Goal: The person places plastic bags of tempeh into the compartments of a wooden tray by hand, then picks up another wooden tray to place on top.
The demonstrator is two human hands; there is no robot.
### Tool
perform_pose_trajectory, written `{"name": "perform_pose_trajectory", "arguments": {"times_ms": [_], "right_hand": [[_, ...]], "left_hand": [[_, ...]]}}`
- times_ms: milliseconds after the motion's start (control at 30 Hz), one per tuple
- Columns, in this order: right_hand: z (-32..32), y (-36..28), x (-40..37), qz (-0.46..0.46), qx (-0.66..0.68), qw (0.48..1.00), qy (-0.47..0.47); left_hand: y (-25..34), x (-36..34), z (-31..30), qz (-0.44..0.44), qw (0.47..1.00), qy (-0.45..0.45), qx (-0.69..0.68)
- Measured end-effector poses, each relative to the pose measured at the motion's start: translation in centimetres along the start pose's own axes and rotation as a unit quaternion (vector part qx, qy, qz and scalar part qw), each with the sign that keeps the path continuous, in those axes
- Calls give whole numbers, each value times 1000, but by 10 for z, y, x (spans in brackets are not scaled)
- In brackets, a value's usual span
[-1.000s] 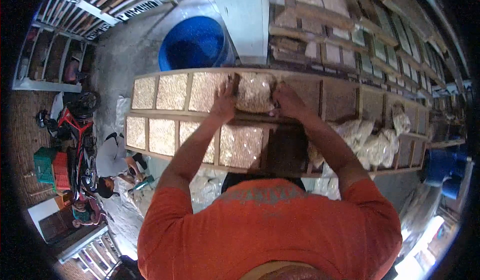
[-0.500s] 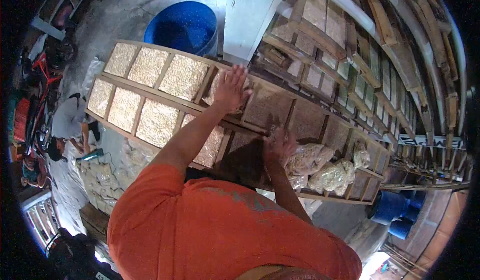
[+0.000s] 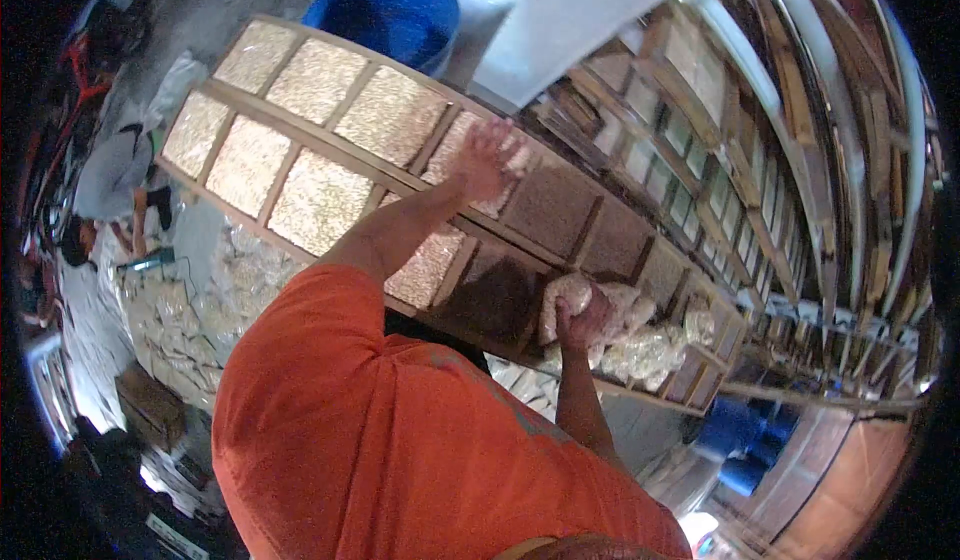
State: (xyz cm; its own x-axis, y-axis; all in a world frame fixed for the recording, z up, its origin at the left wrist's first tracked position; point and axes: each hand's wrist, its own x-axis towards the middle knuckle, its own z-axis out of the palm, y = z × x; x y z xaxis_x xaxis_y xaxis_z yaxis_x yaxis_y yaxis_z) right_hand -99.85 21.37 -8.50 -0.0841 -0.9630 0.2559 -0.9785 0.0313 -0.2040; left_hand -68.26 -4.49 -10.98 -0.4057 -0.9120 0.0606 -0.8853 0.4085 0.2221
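Note:
A long wooden tray [image 3: 330, 145] divided into two rows of compartments lies in front of me. Flat bags of pale beans [image 3: 392, 115] fill those at its left. My left hand [image 3: 490, 163] rests with fingers spread over one flat bag [image 3: 455, 150] in the far row. Closer to me, my right hand [image 3: 584, 320] grips a plump clear bag of beans [image 3: 563, 305] by its side. More loose bags of beans [image 3: 645, 355] are heaped against it on the right part of the tray.
A big blue tub [image 3: 385, 10] stands behind the tray, beside a white post [image 3: 590, 20]. Wooden racks [image 3: 720, 140] with filled frames rise at right. Another person [image 3: 110, 175] bends low at left near bagged goods [image 3: 175, 320] on the floor. Blue barrels [image 3: 740, 440] sit lower right.
My right hand has gone from above the bare compartments to the heaped bags and taken hold of one. My left hand stays over its flat bag, fingers more spread. The view has tilted.

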Motion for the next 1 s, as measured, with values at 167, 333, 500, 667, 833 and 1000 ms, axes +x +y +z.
{"name": "perform_pose_trajectory", "arguments": {"times_ms": [167, 333, 500, 667, 833, 1000], "right_hand": [[-10, -12, 5, 3, 53, 998, -30], [-1, -16, 5, -127, -25, 985, 114], [-48, -74, 17, -39, 138, 987, -72], [-143, -176, 45, 15, 485, 869, -90], [-97, -184, 44, 19, 686, 691, -227], [-28, -226, 40, 84, 675, 665, -308]], "left_hand": [[2, 2, -31, 4, 996, -84, -13], [-42, -68, -56, -3, 999, 44, -21], [-21, -177, -44, 78, 971, 53, -219], [75, -226, -117, 272, 826, 175, -461], [86, -233, -130, 11, 653, 120, -747], [17, -240, -82, -159, 337, 134, -918]]}}
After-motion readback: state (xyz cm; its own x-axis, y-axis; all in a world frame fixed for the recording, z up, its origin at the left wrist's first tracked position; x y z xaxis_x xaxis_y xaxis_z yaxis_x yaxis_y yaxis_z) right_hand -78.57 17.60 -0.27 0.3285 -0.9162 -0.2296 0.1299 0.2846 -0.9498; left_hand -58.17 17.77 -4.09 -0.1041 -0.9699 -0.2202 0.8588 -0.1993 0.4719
